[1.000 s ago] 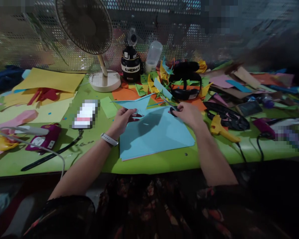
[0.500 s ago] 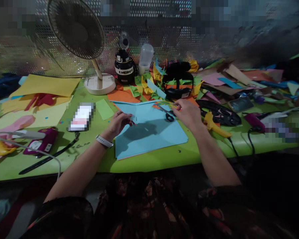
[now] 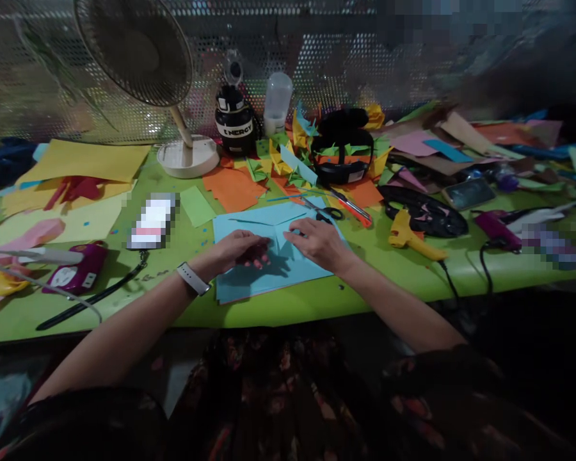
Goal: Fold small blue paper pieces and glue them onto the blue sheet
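Observation:
A folded piece of blue paper (image 3: 277, 225), with two raised flaps spreading at the top, is between my hands above a stack of blue sheets (image 3: 240, 289). My left hand (image 3: 242, 250), a white band at its wrist, pinches the piece from the left with fingers curled. From the right, my right hand (image 3: 319, 243) has thumb and forefinger closed at the paper's edge. Its fingers partly cover the scissors (image 3: 333, 212), which lie just beyond. Beside them rests an orange-red utility knife (image 3: 355, 208).
Orange paper (image 3: 233, 187), a phone (image 3: 152, 221) and a fan (image 3: 187, 155) are to the left and behind. A yellow glue gun (image 3: 408, 234) with a cord and a black tray (image 3: 425, 211) lie at right. Folded paper shapes surround a black headset (image 3: 343, 160) at the back.
My right hand has come left and nearer, away from the utility knife, to the folded blue paper. My left hand has shifted slightly right and down. The view has moved a little.

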`<state>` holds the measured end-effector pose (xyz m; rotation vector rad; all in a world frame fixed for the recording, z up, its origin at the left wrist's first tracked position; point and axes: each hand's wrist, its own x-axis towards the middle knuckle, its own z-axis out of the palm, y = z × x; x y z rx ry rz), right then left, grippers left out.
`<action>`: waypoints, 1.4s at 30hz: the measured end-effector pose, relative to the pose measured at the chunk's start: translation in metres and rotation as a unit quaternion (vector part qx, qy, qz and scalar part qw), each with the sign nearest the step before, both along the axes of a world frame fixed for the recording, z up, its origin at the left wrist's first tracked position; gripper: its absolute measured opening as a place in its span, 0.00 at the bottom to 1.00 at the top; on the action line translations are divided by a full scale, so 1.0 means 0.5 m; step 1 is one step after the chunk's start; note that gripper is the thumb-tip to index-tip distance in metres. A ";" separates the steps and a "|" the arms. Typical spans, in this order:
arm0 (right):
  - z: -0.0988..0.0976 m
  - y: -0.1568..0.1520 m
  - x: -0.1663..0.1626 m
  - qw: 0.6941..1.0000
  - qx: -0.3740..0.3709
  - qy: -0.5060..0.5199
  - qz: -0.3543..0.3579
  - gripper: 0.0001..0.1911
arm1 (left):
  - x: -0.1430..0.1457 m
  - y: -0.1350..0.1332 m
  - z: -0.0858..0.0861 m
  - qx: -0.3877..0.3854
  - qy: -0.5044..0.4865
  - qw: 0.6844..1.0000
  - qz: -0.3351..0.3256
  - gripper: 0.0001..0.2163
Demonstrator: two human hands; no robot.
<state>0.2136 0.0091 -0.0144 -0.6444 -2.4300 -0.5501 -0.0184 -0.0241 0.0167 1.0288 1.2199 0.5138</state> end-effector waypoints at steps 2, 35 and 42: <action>-0.010 -0.003 0.000 1.000 -0.014 -0.020 0.005 0.13 | -0.008 -0.009 0.007 0.004 0.082 0.996 -0.045 0.22; -0.022 0.045 -0.051 0.761 -0.595 0.230 -0.118 0.12 | -0.010 0.043 -0.070 0.529 0.500 0.673 -0.129 0.12; -0.019 0.051 -0.054 0.757 -0.603 0.224 -0.112 0.05 | -0.009 0.039 -0.069 0.530 0.496 0.676 -0.125 0.13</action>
